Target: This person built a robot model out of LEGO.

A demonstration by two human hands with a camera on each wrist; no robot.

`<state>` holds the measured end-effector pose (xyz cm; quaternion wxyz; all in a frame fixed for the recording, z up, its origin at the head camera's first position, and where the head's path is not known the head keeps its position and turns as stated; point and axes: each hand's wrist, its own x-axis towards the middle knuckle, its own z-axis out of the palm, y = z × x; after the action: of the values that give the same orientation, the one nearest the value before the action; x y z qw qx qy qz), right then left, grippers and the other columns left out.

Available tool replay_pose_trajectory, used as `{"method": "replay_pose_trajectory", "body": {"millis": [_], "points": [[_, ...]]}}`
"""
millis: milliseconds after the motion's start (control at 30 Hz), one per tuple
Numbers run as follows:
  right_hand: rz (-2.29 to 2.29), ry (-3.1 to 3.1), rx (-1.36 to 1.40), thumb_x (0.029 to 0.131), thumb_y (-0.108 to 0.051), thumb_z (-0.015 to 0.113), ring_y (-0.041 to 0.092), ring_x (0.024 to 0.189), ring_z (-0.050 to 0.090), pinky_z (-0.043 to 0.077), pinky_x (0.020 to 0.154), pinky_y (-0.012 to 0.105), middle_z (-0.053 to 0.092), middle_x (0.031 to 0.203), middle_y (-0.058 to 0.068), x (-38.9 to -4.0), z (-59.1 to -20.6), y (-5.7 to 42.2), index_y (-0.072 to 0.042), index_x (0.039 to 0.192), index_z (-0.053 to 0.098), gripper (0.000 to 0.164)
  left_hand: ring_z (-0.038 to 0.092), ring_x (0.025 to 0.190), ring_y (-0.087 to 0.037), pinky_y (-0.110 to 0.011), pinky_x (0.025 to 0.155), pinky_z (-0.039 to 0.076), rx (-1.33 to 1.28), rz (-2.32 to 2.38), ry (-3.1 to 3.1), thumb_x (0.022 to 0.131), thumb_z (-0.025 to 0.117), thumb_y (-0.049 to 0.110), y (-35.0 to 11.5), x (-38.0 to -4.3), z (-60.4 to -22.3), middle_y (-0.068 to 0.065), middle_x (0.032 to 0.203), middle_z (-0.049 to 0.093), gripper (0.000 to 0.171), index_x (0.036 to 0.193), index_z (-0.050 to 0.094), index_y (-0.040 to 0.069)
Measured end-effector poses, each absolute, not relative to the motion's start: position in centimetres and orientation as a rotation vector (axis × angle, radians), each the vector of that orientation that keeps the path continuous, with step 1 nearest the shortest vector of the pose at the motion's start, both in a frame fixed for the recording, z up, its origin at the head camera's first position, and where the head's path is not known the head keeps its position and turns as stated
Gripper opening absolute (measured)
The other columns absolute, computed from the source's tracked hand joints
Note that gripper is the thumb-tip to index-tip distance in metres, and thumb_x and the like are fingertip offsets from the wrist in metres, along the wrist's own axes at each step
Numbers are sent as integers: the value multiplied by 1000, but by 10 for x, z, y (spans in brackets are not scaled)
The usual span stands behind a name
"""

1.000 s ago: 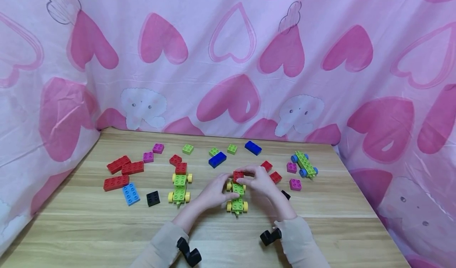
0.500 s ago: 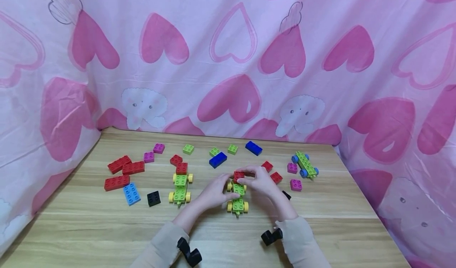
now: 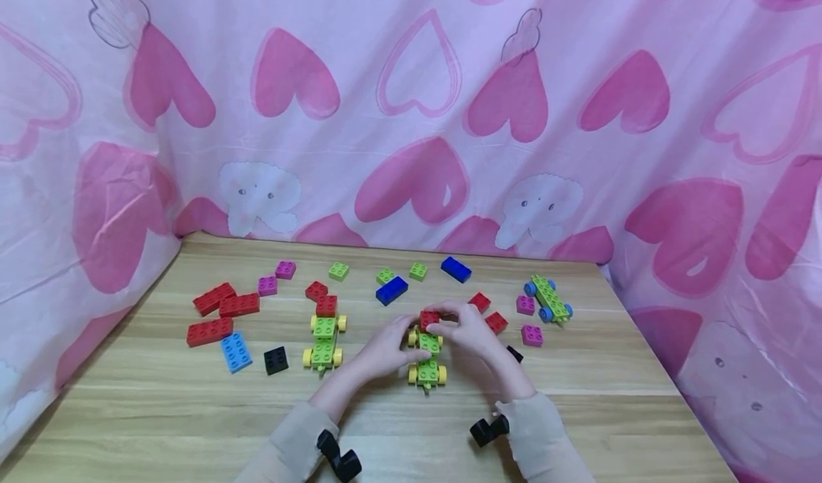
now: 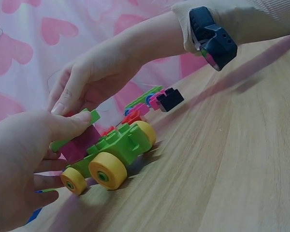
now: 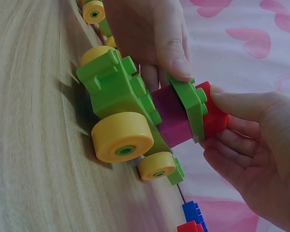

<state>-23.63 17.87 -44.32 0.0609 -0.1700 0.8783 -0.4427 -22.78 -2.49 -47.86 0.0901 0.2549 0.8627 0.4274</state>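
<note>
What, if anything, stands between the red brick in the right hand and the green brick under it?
Nothing visible. The red brick, pinched by the right hand, appears right against the green brick, whose studs partly hide the joint. The left hand touches that brick's edge, not the joint.

A person is wearing long pale beige sleeves and a compact black device at each wrist.

The left hand [image 3: 387, 347] and right hand [image 3: 467, 326] are showing bare beyond the left sleeve [image 3: 295, 429] and right sleeve [image 3: 542, 429]; fine ribbing is texturing the latter. The left wrist device [image 3: 340, 457] and right wrist device [image 4: 213, 39] are presenting angular housings, the right one bearing a round, glinting face.
</note>
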Motion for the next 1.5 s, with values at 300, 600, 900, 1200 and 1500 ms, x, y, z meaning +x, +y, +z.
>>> {"method": "replay_pose_trajectory", "body": {"millis": [300, 600, 900, 1200, 1500], "points": [[-1309, 2662, -562, 90, -20, 71, 33, 119, 61, 48, 102, 50, 68, 122, 11, -236, -446, 180, -7, 123, 66, 36, 42, 138, -35, -53, 113, 35, 736, 1262, 2534, 86, 68, 53, -28, -227, -483, -16, 150, 43, 83, 147, 39, 5], [-1255, 2656, -667, 92, -26, 69, 33, 121, 59, 48, 103, 49, 64, 129, 13, -236, -446, 185, -5, 130, 60, 45, 38, 141, -35, -53, 115, 33, 754, 1249, 2512, 85, 71, 51, -30, -225, -480, -15, 153, 40, 86, 150, 35, 8], [-1286, 2665, -660, 88, -26, 74, 29, 116, 62, 50, 100, 48, 67, 124, 9, -237, -452, 190, -10, 128, 62, 45, 33, 144, -35, -49, 117, 30, 757, 1212, 2461, 65, 89, 45, -35, -226, -478, -17, 157, 32, 116, 153, 27, 3], [-1326, 2659, -610, 87, -24, 75, 27, 111, 65, 52, 98, 45, 70, 117, 7, -238, -449, 190, -9, 122, 66, 40, 38, 141, -33, -48, 116, 32, 854, 1103, 2492, 55, 95, 39, -35, -228, -479, -14, 153, 40, 119, 151, 33, 8], [-1319, 2665, -576, 87, -25, 75, 27, 112, 65, 51, 99, 46, 70, 117, 8, -241, -446, 196, -9, 124, 66, 41, 40, 139, -33, -48, 116, 33, 862, 1089, 2531, 58, 93, 37, -26, -228, -482, -17, 151, 42, 115, 151, 33, 5]]}}
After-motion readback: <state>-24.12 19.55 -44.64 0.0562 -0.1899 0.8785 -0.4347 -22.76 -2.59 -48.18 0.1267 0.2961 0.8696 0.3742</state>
